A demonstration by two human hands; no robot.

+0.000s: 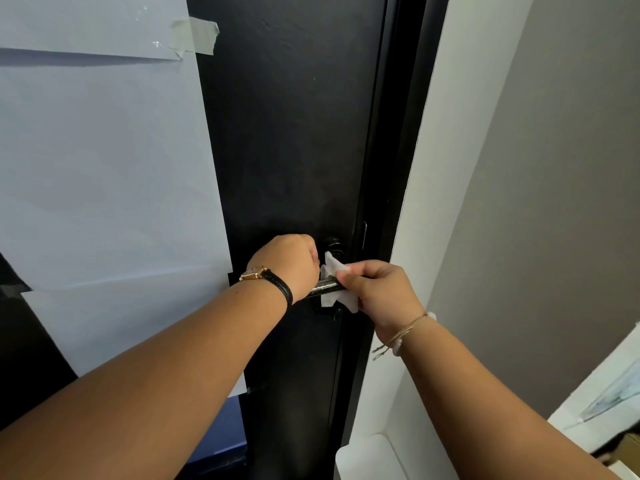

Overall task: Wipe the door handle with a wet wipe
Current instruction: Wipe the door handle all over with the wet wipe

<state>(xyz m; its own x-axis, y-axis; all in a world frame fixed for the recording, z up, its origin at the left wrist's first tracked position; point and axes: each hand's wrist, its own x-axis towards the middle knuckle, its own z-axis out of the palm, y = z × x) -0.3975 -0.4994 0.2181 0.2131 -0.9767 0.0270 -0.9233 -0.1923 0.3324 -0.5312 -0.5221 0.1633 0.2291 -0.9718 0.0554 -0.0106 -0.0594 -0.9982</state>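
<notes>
A black lever door handle point(323, 287) sticks out from the black door point(294, 133) at its right edge. My left hand point(289, 263), a watch on its wrist, is closed around the handle's free end. A white wet wipe point(334, 282) is wrapped over the handle near its base. My right hand point(379, 292) pinches the wipe against the handle from the right. Most of the handle is hidden under hands and wipe.
White paper sheets point(104, 168) are taped over the door's left part. The dark door frame point(398, 168) and a white wall edge point(450, 133) run down right of the handle. A white ledge point(370, 455) sits at the bottom right.
</notes>
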